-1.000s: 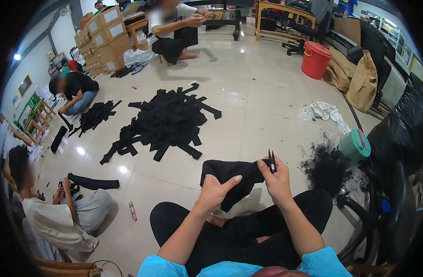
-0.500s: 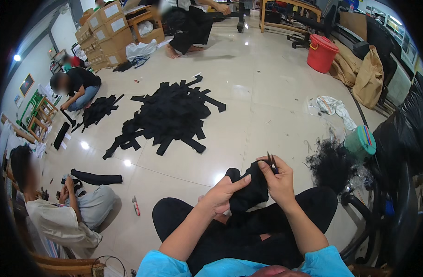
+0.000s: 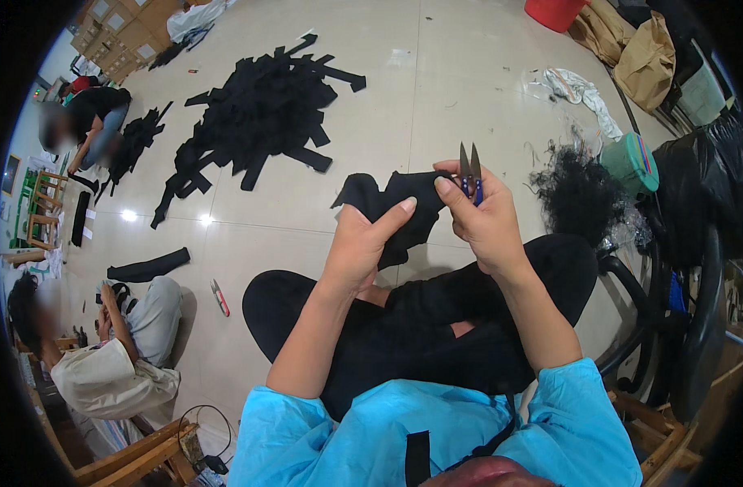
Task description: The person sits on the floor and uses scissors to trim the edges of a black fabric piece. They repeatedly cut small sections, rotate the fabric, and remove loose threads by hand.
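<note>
At the far left a person in black (image 3: 91, 122) is being seen crouched on the floor (image 3: 436, 97), and a large pile of black fabric strips (image 3: 258, 114) is being left spread out further right. In the near middle, above the lap, a piece of black cloth (image 3: 396, 211) is being pinched by the left hand (image 3: 363, 243), its fingers pressed together on the fabric. Just right of it, small blue-handled snips (image 3: 470, 174) are being gripped by the right hand (image 3: 485, 219), whose fingers are also being closed on the cloth's edge, blades pointing away.
</note>
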`<state>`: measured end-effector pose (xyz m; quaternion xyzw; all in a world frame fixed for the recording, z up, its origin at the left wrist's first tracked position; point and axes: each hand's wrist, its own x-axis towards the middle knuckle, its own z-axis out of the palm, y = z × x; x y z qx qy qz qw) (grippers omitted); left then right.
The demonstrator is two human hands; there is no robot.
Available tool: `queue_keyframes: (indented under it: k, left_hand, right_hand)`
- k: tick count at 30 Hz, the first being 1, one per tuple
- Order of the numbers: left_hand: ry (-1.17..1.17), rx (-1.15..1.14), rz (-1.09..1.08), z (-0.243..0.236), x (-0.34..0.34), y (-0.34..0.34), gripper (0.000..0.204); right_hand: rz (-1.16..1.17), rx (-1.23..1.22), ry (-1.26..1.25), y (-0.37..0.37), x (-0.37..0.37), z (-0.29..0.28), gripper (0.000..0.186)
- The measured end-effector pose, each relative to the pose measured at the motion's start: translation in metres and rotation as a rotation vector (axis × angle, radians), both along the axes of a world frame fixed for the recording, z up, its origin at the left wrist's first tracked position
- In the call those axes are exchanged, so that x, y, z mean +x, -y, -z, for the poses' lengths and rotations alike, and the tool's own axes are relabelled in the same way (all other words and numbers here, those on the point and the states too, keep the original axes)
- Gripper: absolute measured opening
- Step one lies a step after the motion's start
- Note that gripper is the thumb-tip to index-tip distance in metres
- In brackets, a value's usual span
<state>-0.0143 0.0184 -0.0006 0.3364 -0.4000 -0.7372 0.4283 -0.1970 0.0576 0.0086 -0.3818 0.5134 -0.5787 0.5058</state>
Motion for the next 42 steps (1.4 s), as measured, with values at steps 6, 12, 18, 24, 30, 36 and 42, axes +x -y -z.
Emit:
queue_keyframes:
  k: [6,12,18,24,30,36,42]
  left_hand:
    - [-0.054,0.048,-0.048,-0.009,-0.003,0.002,0.022]
    - [-0.064,0.059,-0.105,-0.003,0.007,0.007,0.020]
    - [-0.061,-0.038,-0.104,-0.005,0.007,0.010,0.021]
    - [-0.065,-0.075,-0.140,-0.003,0.006,0.009,0.021]
    - [-0.060,-0.048,-0.107,-0.009,0.007,0.008,0.019]
    - [-0.069,0.030,-0.088,-0.003,0.008,0.008,0.015]
    - [-0.067,-0.014,-0.084,-0.001,0.006,0.007,0.013]
  right_hand:
    - [0.109,-0.035,-0.120,0.002,0.001,0.001,0.030]
    - [-0.169,0.035,-0.106,-0.006,-0.002,-0.011,0.048]
    - [-0.320,0.095,-0.125,-0.005,0.006,-0.001,0.046]
    - [-0.327,0.105,-0.115,-0.005,0.006,0.000,0.046]
    - [-0.331,0.112,-0.117,-0.004,0.005,0.000,0.045]
    - [-0.314,0.218,-0.035,-0.003,0.006,-0.008,0.044]
    - [-0.316,0.256,0.009,-0.002,0.004,-0.004,0.040]
